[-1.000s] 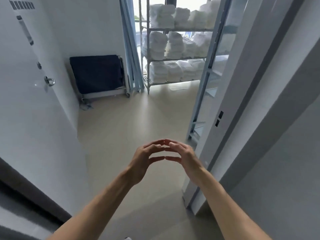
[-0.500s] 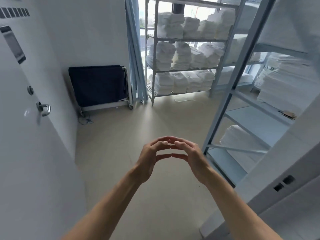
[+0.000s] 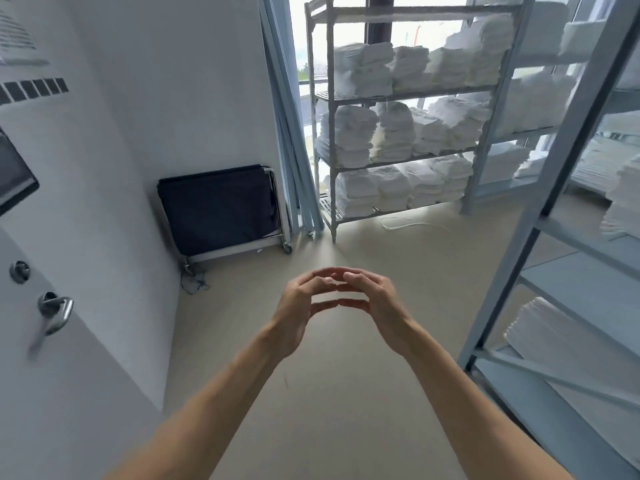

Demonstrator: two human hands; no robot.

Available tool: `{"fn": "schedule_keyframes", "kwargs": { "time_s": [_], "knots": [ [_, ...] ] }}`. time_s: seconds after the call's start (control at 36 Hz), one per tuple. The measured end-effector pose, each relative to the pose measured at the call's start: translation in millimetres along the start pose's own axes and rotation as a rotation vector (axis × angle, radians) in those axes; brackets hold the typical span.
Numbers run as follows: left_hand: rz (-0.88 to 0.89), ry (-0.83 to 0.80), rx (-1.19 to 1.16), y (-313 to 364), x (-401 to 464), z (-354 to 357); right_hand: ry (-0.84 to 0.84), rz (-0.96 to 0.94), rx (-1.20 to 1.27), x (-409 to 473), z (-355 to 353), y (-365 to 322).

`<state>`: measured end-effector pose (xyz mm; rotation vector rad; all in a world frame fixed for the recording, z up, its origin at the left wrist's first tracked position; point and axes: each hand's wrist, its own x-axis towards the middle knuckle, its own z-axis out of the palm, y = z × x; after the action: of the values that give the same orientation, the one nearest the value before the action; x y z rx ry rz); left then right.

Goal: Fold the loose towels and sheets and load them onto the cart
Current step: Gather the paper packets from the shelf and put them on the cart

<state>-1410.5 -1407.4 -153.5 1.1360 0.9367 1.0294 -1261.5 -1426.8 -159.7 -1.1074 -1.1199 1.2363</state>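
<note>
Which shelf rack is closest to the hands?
The blue-grey metal rack on the right, holding flat white sheets. The white wire rack of folded towels stands farther back, by the window.

No text can be read anywhere. A paper notice (image 3: 15, 32) is stuck high on the door (image 3: 52, 375), well above the door handle (image 3: 55, 311), and carries lines of print too blurred to make out. Just below the notice runs a row of dark squares (image 3: 33, 90) bearing no legible characters.
</note>
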Motion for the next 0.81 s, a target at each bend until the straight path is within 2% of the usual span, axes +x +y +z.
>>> {"fn": "schedule_keyframes", "kwargs": {
  "time_s": [0.31, 0.5, 0.81],
  "knots": [
    [-0.004, -0.023, -0.006, 12, 173, 2, -0.05, 0.02, -0.015, 171, -52, -4],
    [-0.027, -0.098, -0.045, -3, 291, -1, 0.003, 0.057, -0.062, 279, -84, 9],
    [-0.065, -0.289, -0.083, 3, 532, 16, 0.148, 0.046, -0.141, 476, -151, 1]
  ]
}}
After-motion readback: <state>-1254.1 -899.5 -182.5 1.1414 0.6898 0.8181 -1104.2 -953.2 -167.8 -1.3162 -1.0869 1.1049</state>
